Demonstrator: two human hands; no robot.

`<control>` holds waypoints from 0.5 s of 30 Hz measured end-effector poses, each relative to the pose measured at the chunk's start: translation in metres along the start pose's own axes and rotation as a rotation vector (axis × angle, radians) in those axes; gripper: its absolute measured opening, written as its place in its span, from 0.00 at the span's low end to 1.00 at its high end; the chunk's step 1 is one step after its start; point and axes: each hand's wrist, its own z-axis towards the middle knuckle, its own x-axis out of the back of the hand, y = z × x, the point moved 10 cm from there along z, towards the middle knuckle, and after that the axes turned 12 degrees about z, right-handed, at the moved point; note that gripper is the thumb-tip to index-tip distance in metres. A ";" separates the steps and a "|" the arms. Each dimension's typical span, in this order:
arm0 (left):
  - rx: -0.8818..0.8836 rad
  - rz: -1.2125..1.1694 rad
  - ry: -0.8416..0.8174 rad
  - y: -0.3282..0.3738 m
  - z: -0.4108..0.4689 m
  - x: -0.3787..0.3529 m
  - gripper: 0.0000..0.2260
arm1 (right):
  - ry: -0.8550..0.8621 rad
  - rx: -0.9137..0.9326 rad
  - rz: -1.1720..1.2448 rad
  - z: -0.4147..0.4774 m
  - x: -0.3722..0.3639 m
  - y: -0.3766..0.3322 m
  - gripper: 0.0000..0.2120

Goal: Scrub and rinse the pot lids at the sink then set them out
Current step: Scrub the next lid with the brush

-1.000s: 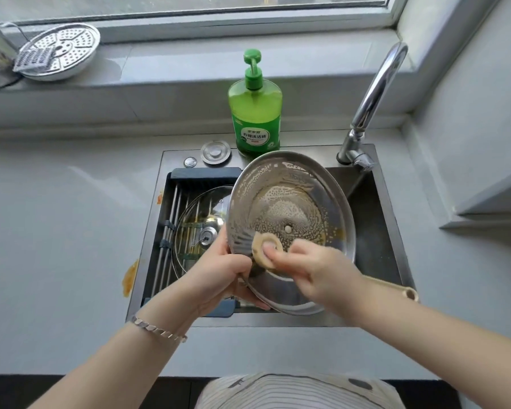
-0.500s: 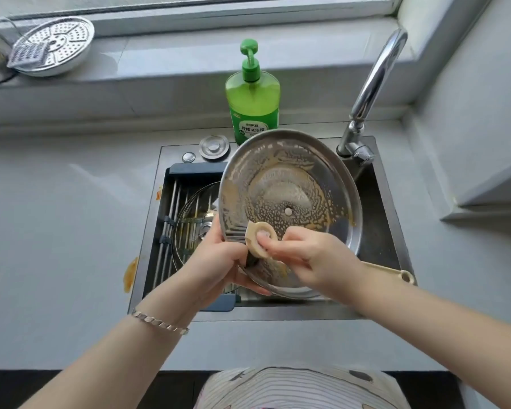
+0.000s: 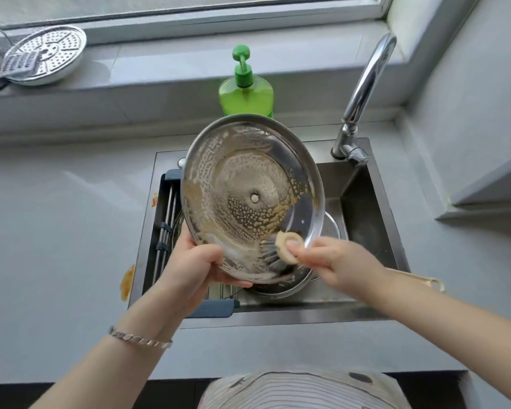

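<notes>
A round steel pot lid (image 3: 250, 196), its inner face streaked with brown soapy foam, is tilted up over the sink (image 3: 363, 208). My left hand (image 3: 196, 261) grips its lower left rim, thumb on the inner face. My right hand (image 3: 337, 261) grips a beige long-handled dish brush (image 3: 288, 246); its bristles press on the lid's lower right part. The brush handle (image 3: 419, 280) sticks out to the right past my wrist. A second steel piece (image 3: 328, 231) lies in the basin, mostly hidden behind the lid.
A green soap pump bottle (image 3: 245, 93) stands behind the sink, and the chrome tap (image 3: 363, 93) arches at the back right. A drain rack (image 3: 167, 228) spans the sink's left side. A perforated steamer plate (image 3: 46, 53) lies on the windowsill. An orange stain (image 3: 127, 280) marks the counter.
The lid has been raised and tipped more toward me, now covering the glass lid on the rack. My right hand has swept the brush from the lid's lower left to its lower right.
</notes>
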 end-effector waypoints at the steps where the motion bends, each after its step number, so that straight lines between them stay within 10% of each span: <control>1: 0.001 0.005 -0.003 -0.001 -0.002 -0.001 0.31 | 0.072 -0.089 -0.035 0.004 0.014 0.024 0.17; 15: -0.075 -0.020 0.088 0.010 -0.002 -0.001 0.36 | 0.143 -0.113 0.088 0.009 0.001 0.004 0.17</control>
